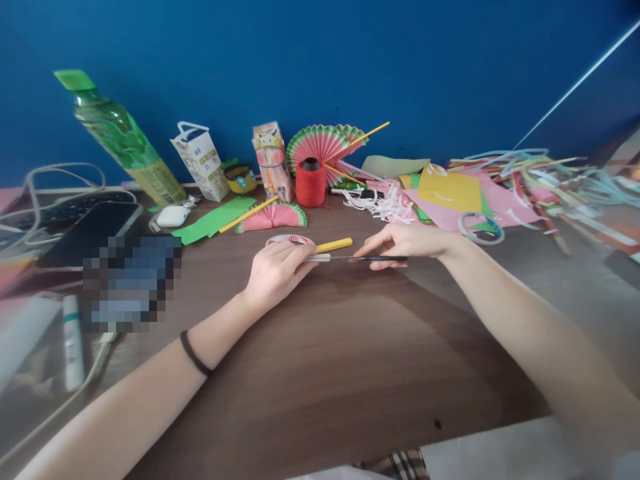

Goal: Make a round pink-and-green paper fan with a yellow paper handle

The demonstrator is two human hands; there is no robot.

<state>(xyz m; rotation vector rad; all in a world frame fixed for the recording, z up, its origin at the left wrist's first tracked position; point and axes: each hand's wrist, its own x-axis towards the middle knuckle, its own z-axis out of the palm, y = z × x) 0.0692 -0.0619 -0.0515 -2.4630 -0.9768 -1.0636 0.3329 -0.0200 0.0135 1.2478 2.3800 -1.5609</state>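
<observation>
My left hand (pixel 280 270) is closed with its fingertips on a short white strip (pixel 321 258). From the right, my right hand (pixel 400 241) grips a thin tool with a black handle (pixel 387 258), seen edge-on, that looks like scissors. Its narrow metal part points left and reaches close to the white strip; whether the two touch I cannot tell. Just behind my left fingers a yellow stick (pixel 336 245) sticks out, its left end hidden. A roll of tape (pixel 289 240) with a red-and-white core lies against the back of that hand.
Along the blue wall stand a green bottle (pixel 120 143), a milk carton (pixel 203 163), a decorated box (pixel 273 160), a red thread spool (pixel 311 185) and a watermelon paper fan (pixel 320 145). A smaller fan (pixel 275 216) lies in front. Coloured paper (pixel 453 190) and strips crowd the right; phones and cables the left.
</observation>
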